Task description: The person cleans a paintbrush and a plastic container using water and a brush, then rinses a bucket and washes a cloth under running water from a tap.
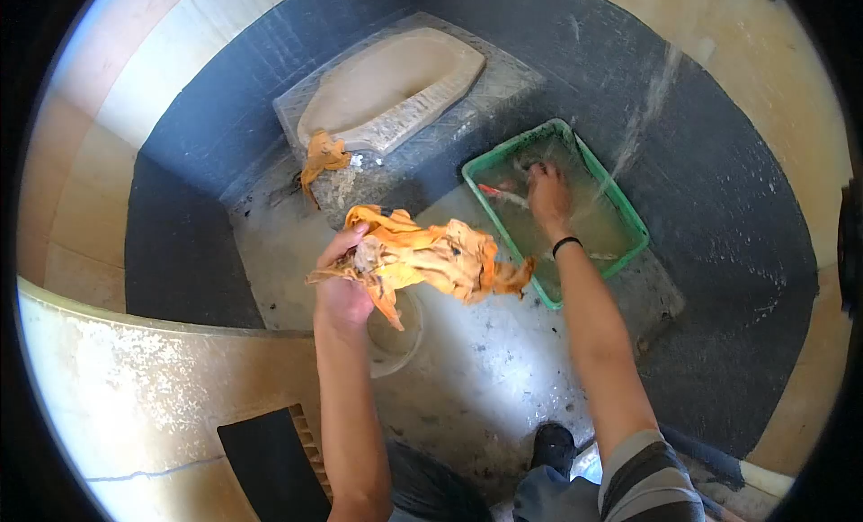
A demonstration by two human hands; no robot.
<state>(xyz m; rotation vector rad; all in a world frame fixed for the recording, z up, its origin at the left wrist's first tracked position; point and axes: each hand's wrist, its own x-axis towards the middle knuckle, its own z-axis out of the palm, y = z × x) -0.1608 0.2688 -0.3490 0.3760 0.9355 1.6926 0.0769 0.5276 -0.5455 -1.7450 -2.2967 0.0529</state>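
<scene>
My left hand (pixel 346 284) grips a crumpled, stained orange-yellow rag (pixel 440 257), held up over the floor with its torn strips hanging loose. My right hand (pixel 548 198) reaches into a green plastic basin (pixel 620 203) of murky water. Its fingers are curled at a dark thing in the water that I cannot make out. Beside those fingers lies a slim red-and-white object (pixel 502 196), partly under water. Another orange rag (pixel 322 162) hangs over the edge of the squat toilet's raised base.
A squat toilet (pixel 391 86) is set in a raised block at the back. Below the left hand stands a pale round bucket (pixel 395 342), partly hidden. Dark walls (pixel 728 207) enclose the wet floor, and a low ledge (pixel 180 369) runs on the left.
</scene>
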